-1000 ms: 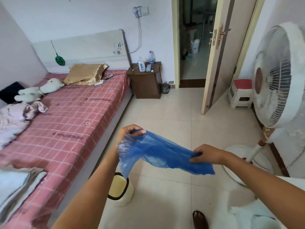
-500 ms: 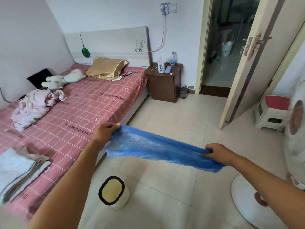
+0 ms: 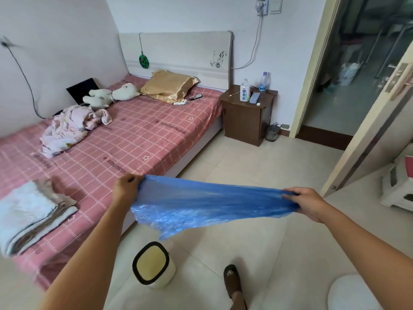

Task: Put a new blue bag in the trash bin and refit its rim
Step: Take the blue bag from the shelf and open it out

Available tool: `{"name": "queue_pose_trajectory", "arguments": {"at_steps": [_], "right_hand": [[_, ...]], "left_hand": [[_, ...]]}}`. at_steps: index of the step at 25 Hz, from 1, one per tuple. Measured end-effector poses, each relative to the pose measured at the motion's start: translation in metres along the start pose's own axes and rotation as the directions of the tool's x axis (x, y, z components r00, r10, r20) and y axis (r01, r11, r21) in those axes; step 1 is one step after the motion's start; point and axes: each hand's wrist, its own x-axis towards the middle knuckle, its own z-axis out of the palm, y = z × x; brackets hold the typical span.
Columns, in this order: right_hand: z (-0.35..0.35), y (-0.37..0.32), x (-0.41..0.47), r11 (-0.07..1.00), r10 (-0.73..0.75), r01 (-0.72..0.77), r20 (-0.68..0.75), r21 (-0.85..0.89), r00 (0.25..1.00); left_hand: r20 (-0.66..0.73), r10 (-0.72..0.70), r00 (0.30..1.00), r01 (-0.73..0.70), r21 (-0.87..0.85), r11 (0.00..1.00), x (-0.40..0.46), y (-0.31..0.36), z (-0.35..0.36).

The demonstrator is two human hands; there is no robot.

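Held the blue bag (image 3: 207, 204) stretched out in the air between both hands, above the floor (image 3: 257, 166) and beside the bed (image 3: 138, 139). Gripped one end with the left hand (image 3: 126, 189), fingers curled shut over a gathered edge of the film; pinched the other end with the right hand (image 3: 307, 201), fingers pressed together on a bunched corner. Pulled it taut along the top, presumably to flatten the thin plastic and find its mouth, while the lower edge sagged and hung in a loose crinkled point toward the trash bin (image 3: 154, 266). Kept well above the bin, not touching it, so nothing yet fed inside. Left the bin standing on the floor just beside the bed and near a sandalled foot (image 3: 232, 281), tilted toward the camera in this wide view, its dark rim (image 3: 134, 264) seated around a pale, unlined interior. Judged the task early: bag still to be opened, rim probably to be lifted off, bag tucked in, rim pressed back over the folded edge. Could not tell which end held the opening.
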Motion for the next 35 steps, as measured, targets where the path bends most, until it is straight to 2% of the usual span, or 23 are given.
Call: {"name": "queue_pose_trajectory", "arguments": {"at_steps": [1,3,5,6,8,9,11,13,14,15,17,19,21,22,25,27,28,29,30,32,33,34,35], "right_hand": [[0.002,-0.006,0.02,0.981,-0.05,0.035,-0.077,-0.188,0.996],[0.013,-0.028,0.058,0.804,-0.124,0.01,-0.15,-0.595,0.981],[0.035,-0.057,0.086,0.579,-0.195,-0.003,-0.142,-0.816,0.97],[0.054,-0.079,0.099,0.521,-0.266,0.063,-0.092,-0.851,0.96],[0.102,-0.124,0.109,0.539,-0.43,0.333,0.088,-0.773,0.899],[0.129,-0.146,0.108,0.635,-0.452,0.464,0.191,-0.617,0.871],[0.177,-0.175,0.102,0.839,-0.317,0.465,0.439,-0.283,0.841],[0.209,-0.187,0.107,0.909,-0.253,0.394,0.572,-0.137,0.78],[0.218,-0.191,0.118,0.905,-0.283,0.413,0.578,-0.104,0.765],[0.223,-0.196,0.131,0.896,-0.323,0.436,0.545,-0.089,0.774],[0.227,-0.207,0.159,0.901,-0.351,0.429,0.461,-0.073,0.815],[0.228,-0.22,0.186,0.942,-0.293,0.336,0.446,-0.018,0.846],[0.23,-0.231,0.213,0.979,-0.183,0.204,0.495,0.011,0.849],[0.23,-0.236,0.226,0.994,-0.102,0.102,0.544,0.03,0.833],[0.234,-0.256,0.271,0.972,0.098,-0.221,0.713,0.081,0.694],[0.237,-0.269,0.3,0.96,0.154,-0.278,0.755,0.039,0.638],[0.238,-0.275,0.314,0.98,0.142,-0.2,0.762,-0.017,0.631],[0.237,-0.28,0.327,0.994,0.096,-0.018,0.779,-0.109,0.62],[0.235,-0.285,0.339,0.946,0.046,0.236,0.811,-0.223,0.583],[0.235,-0.296,0.363,0.64,-0.017,0.69,0.892,-0.338,0.452],[0.236,-0.302,0.372,0.513,-0.047,0.795,0.914,-0.324,0.402],[0.236,-0.309,0.381,0.454,-0.089,0.841,0.924,-0.295,0.372],[0.237,-0.315,0.392,0.467,-0.114,0.843,0.928,-0.266,0.355]], "left_hand": [[0.005,-0.021,1.0,0.021,0.003,1.0,0.01,0.002,0.006],[0.022,-0.058,0.998,0.059,-0.001,0.998,0.03,0.011,0.027],[0.069,-0.094,0.993,0.095,-0.008,0.995,0.047,0.024,0.051],[0.09,-0.122,0.988,0.123,-0.004,0.992,0.057,0.035,0.063],[0.217,-0.226,0.95,0.251,-0.094,0.963,0.073,0.057,0.083],[0.35,-0.279,0.894,0.364,-0.207,0.908,0.081,0.067,0.091],[0.648,-0.185,0.739,0.534,-0.395,0.748,0.098,0.085,0.104],[0.751,-0.063,0.658,0.578,-0.449,0.682,0.11,0.094,0.113],[0.758,-0.047,0.651,0.574,-0.45,0.684,0.115,0.097,0.117],[0.744,-0.036,0.668,0.538,-0.449,0.713,0.12,0.099,0.12],[0.65,-0.017,0.76,0.35,-0.387,0.853,0.134,0.098,0.122],[0.511,-0.037,0.859,0.174,-0.223,0.959,0.151,0.094,0.116],[0.375,-0.078,0.924,0.128,-0.109,0.986,0.164,0.089,0.107],[0.336,-0.09,0.938,0.123,-0.08,0.989,0.17,0.089,0.103],[0.281,-0.095,0.955,0.083,0.056,0.995,0.183,0.086,0.098],[0.219,-0.086,0.972,0.017,0.299,0.954,0.193,0.082,0.099],[0.164,-0.089,0.982,0.009,0.432,0.902,0.198,0.083,0.099],[0.09,-0.131,0.987,0.071,0.489,0.869,0.203,0.08,0.1],[0.026,-0.166,0.986,0.134,0.474,0.87,0.206,0.078,0.099],[-0.053,-0.313,0.948,0.317,0.154,0.936,0.21,0.082,0.1],[-0.006,-0.364,0.931,0.363,-0.053,0.93,0.208,0.09,0.102],[0.06,-0.399,0.915,0.401,-0.256,0.88,0.205,0.098,0.106],[0.111,-0.409,0.906,0.416,-0.413,0.81,0.202,0.105,0.11]]}}
